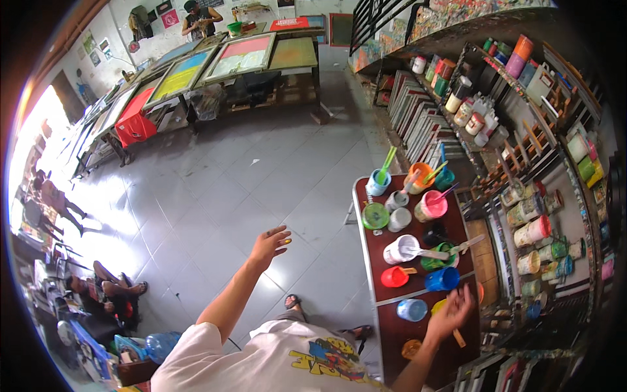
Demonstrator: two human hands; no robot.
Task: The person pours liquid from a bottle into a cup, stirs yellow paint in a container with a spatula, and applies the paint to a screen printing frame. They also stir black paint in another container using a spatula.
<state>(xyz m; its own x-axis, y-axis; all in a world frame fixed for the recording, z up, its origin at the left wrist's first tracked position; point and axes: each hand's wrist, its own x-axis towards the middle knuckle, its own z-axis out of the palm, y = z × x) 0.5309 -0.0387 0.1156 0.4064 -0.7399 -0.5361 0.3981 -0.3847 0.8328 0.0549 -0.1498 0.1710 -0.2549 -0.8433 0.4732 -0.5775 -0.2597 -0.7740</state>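
My left hand (pixel 270 247) hangs in the air over the tiled floor, its fingers loosely stretched out and nothing in them; a yellow spot shows on one finger. On the right, my right hand (pixel 453 315) is above the dark red table (pixel 385 332), fingers apart and holding nothing that I can see. Partly beneath it are a yellow container (pixel 437 306) and a wooden stick (pixel 459 338). Close by stand a blue paint pot (pixel 443 279), a light blue pot (pixel 412 310) and a red pot (pixel 394 277). A white tub (pixel 400 249) with a pale spatula lies farther off.
More paint pots, such as a pink one (pixel 431 206), crowd the table's far end. Shelves of paint jars (pixel 532 231) and stacked frames (pixel 418 114) line the right side. Printing tables with screens (pixel 241 55) stand at the back, where a person (pixel 200 21) works. Others are at left.
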